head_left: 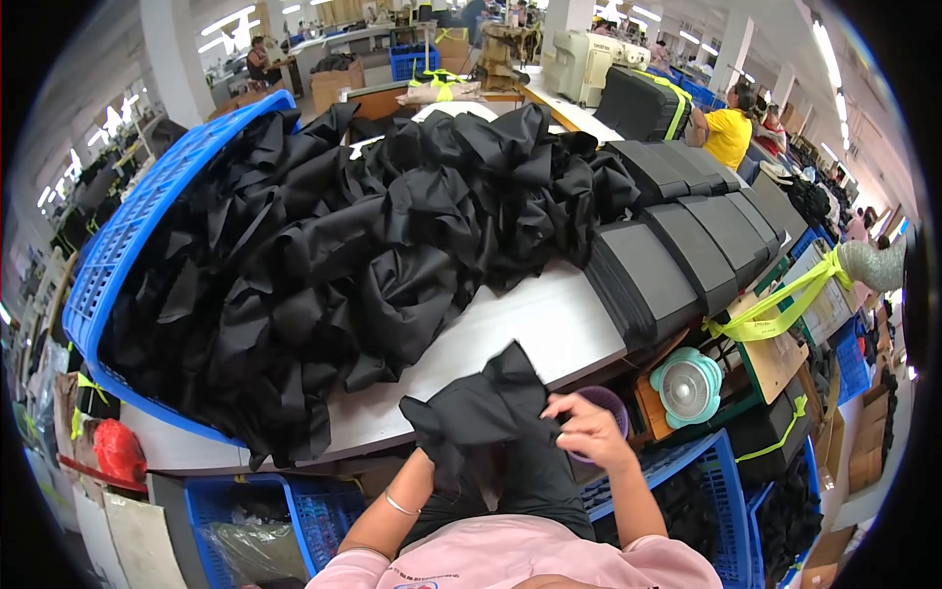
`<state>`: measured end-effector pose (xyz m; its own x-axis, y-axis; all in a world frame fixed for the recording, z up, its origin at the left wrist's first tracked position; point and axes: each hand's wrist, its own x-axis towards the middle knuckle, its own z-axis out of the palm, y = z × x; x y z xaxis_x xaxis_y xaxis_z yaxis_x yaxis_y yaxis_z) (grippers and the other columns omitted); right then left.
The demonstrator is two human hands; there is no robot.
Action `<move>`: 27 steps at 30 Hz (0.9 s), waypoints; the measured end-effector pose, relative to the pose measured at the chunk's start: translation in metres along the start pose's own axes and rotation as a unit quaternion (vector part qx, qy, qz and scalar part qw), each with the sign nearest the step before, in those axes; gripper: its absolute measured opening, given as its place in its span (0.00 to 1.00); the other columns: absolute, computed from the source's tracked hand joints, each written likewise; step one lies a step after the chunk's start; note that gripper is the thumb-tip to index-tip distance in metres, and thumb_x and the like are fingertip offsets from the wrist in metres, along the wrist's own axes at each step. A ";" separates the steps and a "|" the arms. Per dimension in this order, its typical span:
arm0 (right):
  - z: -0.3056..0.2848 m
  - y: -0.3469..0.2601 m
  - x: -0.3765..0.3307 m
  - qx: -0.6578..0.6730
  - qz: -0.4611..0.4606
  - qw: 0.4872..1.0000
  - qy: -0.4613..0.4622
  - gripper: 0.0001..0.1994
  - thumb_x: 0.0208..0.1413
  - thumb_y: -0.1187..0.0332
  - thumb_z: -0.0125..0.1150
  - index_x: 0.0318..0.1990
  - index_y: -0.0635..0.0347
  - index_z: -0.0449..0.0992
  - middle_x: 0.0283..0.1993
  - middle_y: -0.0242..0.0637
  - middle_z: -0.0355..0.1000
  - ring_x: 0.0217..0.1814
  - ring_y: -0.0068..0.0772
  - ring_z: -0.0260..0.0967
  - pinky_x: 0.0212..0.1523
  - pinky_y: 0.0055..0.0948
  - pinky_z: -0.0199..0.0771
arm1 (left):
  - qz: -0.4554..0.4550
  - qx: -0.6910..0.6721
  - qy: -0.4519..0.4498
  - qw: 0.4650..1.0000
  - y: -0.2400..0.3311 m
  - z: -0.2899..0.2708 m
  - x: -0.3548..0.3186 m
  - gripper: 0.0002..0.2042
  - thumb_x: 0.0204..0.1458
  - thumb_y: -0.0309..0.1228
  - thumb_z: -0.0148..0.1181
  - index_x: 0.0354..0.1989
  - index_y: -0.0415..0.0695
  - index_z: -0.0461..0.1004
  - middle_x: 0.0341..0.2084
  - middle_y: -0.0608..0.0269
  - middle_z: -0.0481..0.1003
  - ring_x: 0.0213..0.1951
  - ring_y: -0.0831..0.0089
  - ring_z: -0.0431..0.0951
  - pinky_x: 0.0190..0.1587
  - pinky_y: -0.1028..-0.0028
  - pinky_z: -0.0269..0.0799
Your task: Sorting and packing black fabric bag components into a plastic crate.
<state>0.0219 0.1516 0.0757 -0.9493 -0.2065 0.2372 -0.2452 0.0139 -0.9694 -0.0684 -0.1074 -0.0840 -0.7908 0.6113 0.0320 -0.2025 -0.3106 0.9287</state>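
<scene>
A blk fabric pc (481, 398) is being held up btwn the two hands, above the lap & just in front of the near edge of the white table (530, 319). The hands are being held apart, one at each side of the pc: its L side is being met by the L hand (425, 458), which is mostly being hidden by the cloth, so its grip can't be told; its R edge is being met by the fingertips of the R hand (592, 432), w/ fingers bent, though whether a firm pinch is being made can't be told. Beyond the pc, most of the table is being covered by a big heap of blk cloth (412, 216), which is being bordered on the L by a blue basket (162, 196). Stacked dark panels (662, 265) are being borne at the table's R side. Behind the R hand, a purple bin (616, 404) is being partly covered, w/ a pale green fan (687, 386) being seen nearby, farther R.
</scene>
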 end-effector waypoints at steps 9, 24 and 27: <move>-0.075 0.090 0.119 0.023 0.037 0.964 0.264 0.15 0.63 0.66 0.57 0.46 0.74 0.75 0.48 0.44 0.72 0.51 0.33 0.68 0.51 0.27 0.66 | -0.051 -0.081 0.141 0.985 0.031 0.035 0.039 0.29 0.64 0.36 0.55 0.71 0.40 0.54 0.63 0.57 0.65 0.60 0.68 0.69 0.61 0.67 0.67; 0.057 0.096 0.039 0.100 0.119 0.946 0.284 0.16 0.62 0.69 0.62 0.54 0.66 0.72 0.38 0.31 0.75 0.35 0.20 0.69 0.38 0.24 0.71 | 0.064 -0.013 0.260 0.963 0.073 0.022 0.070 0.26 0.66 0.38 0.54 0.67 0.35 0.62 0.59 0.59 0.68 0.56 0.75 0.70 0.59 0.75 0.65; 0.038 0.111 0.058 0.219 0.171 0.933 0.229 0.13 0.59 0.69 0.65 0.49 0.63 0.74 0.36 0.28 0.75 0.34 0.19 0.69 0.39 0.21 0.69 | -0.059 -0.164 0.150 0.973 0.057 0.013 0.080 0.19 0.67 0.45 0.49 0.53 0.42 0.74 0.47 0.68 0.77 0.49 0.80 0.75 0.51 0.80 0.68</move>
<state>-0.0532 0.1035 -0.0205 -0.9666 0.1773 -0.1851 0.0960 -0.4191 -0.9029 -0.1359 -0.0665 -0.0238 -0.8743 0.4314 -0.2227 -0.4364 -0.4974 0.7497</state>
